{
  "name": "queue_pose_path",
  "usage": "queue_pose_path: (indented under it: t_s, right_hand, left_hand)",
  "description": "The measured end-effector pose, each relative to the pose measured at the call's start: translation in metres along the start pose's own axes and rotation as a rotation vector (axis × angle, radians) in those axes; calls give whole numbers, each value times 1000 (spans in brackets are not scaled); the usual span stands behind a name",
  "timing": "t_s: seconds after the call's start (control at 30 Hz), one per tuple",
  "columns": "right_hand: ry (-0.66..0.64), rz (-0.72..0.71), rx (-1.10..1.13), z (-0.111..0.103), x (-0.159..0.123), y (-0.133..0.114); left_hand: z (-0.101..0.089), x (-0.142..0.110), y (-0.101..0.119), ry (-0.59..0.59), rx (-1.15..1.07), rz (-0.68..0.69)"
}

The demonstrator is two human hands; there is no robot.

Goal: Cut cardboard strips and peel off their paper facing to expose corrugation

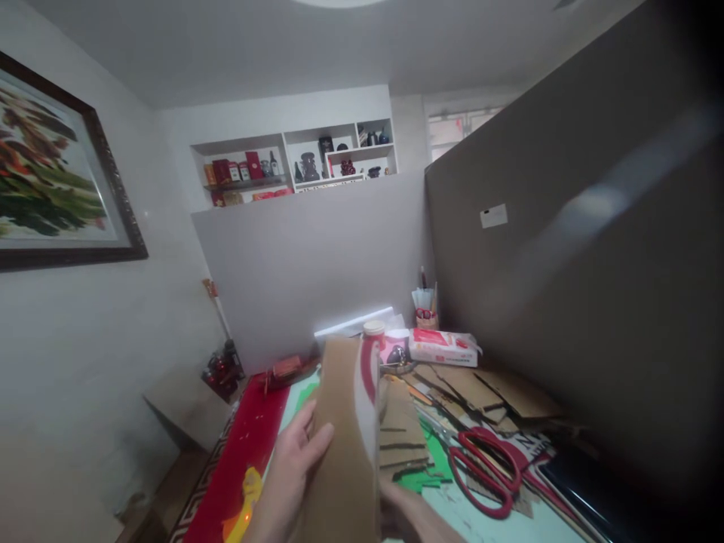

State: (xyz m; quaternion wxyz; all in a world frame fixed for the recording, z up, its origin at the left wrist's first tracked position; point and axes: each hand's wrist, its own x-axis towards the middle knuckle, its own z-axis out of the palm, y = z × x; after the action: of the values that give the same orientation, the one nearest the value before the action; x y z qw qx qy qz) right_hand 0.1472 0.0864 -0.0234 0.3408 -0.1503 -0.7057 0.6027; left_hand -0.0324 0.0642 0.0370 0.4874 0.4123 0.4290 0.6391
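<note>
I hold a tall piece of brown cardboard (344, 445) upright in front of me, its right edge printed white and red. My left hand (288, 471) grips its left side, thumb pressed on the face. My right hand (415, 516) reaches in from the lower right and meets the bottom right edge of the cardboard; its fingers are hidden behind the cardboard.
Red-handled scissors (486, 467) lie on the desk among cardboard scraps (480, 392) and green paper bits (433, 460). A tissue pack (444, 347), a pen cup (425, 309) and small jars (390, 343) stand at the back. Grey partitions (566, 249) wall in the desk; a red mat (243, 452) lies at left.
</note>
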Motion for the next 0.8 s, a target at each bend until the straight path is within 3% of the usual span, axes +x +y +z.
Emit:
queue_pose_path:
  t_s: [0.07, 0.2, 0.4, 0.53, 0.63, 0.8]
  right_hand:
    - [92, 10, 156, -7, -2, -11]
    - [351, 76, 151, -13, -2, -18]
    - [391, 88, 186, -11, 5, -2]
    - [419, 67, 259, -17, 8, 5]
    - [451, 77, 325, -19, 8, 6]
    - [442, 78, 415, -14, 7, 7]
  left_hand:
    - [-4, 1, -4, -47, 52, -23]
    - [-8, 3, -15, -119, 170, -57]
    - [-10, 10, -33, -121, 199, -125]
    - [-2, 10, -42, -178, 132, -266]
    - [3, 7, -41, -252, 105, -367]
    - [-1, 2, -31, -350, 108, -393]
